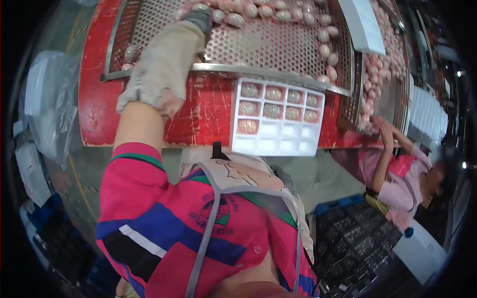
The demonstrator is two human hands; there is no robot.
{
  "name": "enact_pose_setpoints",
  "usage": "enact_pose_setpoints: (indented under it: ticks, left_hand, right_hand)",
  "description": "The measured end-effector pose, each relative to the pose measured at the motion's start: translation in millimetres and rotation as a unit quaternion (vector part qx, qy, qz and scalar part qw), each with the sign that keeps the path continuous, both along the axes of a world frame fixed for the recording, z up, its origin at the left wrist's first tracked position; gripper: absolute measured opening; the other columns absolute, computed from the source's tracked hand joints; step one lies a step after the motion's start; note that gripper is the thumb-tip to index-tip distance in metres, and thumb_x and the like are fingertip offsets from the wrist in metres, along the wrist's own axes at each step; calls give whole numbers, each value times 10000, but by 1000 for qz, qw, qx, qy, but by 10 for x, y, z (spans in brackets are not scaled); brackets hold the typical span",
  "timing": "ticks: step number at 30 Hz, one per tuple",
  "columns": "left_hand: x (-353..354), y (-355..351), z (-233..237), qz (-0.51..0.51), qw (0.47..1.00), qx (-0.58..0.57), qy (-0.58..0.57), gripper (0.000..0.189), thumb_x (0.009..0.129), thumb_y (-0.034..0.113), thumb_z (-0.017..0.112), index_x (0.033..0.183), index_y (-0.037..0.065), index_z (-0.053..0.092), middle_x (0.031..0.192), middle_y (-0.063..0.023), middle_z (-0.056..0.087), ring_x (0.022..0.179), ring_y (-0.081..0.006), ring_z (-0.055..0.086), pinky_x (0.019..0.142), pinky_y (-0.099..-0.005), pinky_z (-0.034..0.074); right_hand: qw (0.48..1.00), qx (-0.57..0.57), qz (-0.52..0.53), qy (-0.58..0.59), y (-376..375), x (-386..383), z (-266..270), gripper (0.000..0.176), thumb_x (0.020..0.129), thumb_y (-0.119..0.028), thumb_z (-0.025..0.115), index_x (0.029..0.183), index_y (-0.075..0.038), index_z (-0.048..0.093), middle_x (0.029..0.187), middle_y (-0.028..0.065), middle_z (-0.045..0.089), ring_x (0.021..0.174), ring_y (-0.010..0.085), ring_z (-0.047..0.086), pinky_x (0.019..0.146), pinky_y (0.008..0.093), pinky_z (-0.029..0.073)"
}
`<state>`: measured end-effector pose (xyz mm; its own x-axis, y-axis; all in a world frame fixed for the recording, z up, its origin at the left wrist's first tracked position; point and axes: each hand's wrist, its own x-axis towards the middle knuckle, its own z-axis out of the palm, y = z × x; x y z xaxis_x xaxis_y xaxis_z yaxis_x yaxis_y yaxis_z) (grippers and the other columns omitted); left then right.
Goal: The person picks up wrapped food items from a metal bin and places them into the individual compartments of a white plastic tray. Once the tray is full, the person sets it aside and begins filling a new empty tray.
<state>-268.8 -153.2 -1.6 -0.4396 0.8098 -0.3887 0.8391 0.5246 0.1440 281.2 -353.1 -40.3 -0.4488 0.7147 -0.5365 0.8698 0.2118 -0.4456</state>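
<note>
My left hand, in a dark grey glove below a beige sleeve cover, reaches to the far side of a perforated metal tray. Its fingertips are right at a pink-and-grey speckled egg, and I cannot tell whether they grip it. More speckled eggs lie along the tray's far and right sides. A dark grey patch, seemingly my gloved right hand, shows low beside my apron, its fingers hidden. Between my arms, a white compartment box has eggs in its two far rows and one in the third.
The red table carries the metal tray. At the right, a co-worker has both hands at a second tray full of eggs. A white box stands between the trays. Dark crates are on the floor, plastic-wrapped stacks at left.
</note>
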Motion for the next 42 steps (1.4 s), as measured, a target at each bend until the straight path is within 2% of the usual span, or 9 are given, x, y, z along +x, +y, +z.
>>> enact_pose_setpoints:
  ticks: [3, 5, 7, 11, 18, 22, 29, 32, 42]
  left_hand:
    - [67, -155, 319, 30, 999, 21, -28, 420, 794, 155, 650, 1196, 81, 557, 1122, -163, 607, 1037, -277, 586, 931, -351, 443]
    - [67, -422, 363, 82, 817, 404, -404, 433, 872, 161, 595, 1277, 73, 472, 1116, -66, 577, 1062, -185, 545, 893, -332, 453]
    - [587, -710, 1028, 15, 705, 398, -587, 484, 852, 177, 624, 1299, 91, 461, 1157, -68, 564, 1098, -179, 529, 915, -327, 441]
    - [1384, -1237, -50, -123, 788, 352, -489, 481, 788, 79, 679, 1238, 85, 510, 1174, -88, 567, 1025, -154, 562, 844, -252, 495]
    - [3127, -1513, -107, -202, 963, 125, -124, 724, 625, 340, 754, 1252, 85, 499, 1108, -201, 539, 1003, -334, 567, 834, -427, 492]
    - [3132, -1790, -578, -141, 892, 404, -148, 558, 683, 278, 729, 1176, 82, 555, 1014, -144, 537, 968, -308, 542, 843, -424, 459]
    - [3048, -1722, -296, -57, 974, 120, -182, 357, 746, 239, 664, 1062, 79, 621, 984, -173, 587, 896, -320, 575, 816, -442, 458]
    - [3166, -1614, -603, -84, 908, 409, -23, 333, 757, 242, 637, 1023, 42, 625, 933, -189, 609, 884, -317, 594, 808, -425, 471]
    - [3097, -1282, -844, 42, 980, 193, -17, 407, 697, 259, 649, 1033, 29, 639, 906, -156, 654, 857, -317, 628, 767, -487, 475]
  right_hand:
    - [1000, 10, -6, 18, 0, -23, 87, 301, 883, -265, 524, 1107, -80, 600, 1020, 180, 638, 943, 355, 609, 811, 426, 486]
    - [1000, 1, -3, 8, 35, -19, 189, 291, 880, -253, 528, 1095, -74, 607, 1022, 185, 637, 941, 355, 612, 809, 426, 489]
    - [999, 4, -21, 38, 179, -18, 288, 250, 868, -205, 571, 1065, -61, 626, 1021, 202, 631, 929, 347, 620, 794, 407, 502]
    - [985, 92, -5, 143, 607, -213, 464, 314, 874, -118, 608, 1171, -23, 577, 965, 153, 667, 840, 196, 654, 742, 292, 494]
    - [943, 121, 22, 310, 1312, -522, 625, 325, 864, -86, 613, 1178, -16, 567, 922, 96, 651, 823, 133, 633, 737, 257, 504]
    - [936, 158, 233, 211, 1578, -620, 469, 400, 826, -203, 665, 1191, -78, 562, 1030, 116, 605, 845, 211, 632, 718, 325, 517]
    - [911, 161, 374, 69, 1676, -805, 168, 429, 826, -390, 613, 1143, -104, 577, 989, 137, 629, 869, 314, 623, 715, 411, 501]
    - [903, 89, 415, -62, 1678, -900, 235, 363, 881, -398, 506, 1107, -121, 566, 856, 150, 656, 794, 327, 640, 653, 445, 488]
    - [811, 221, 542, -3, 1774, -1207, -178, 265, 863, -332, 532, 1008, -115, 577, 707, 82, 653, 583, 286, 636, 489, 431, 465]
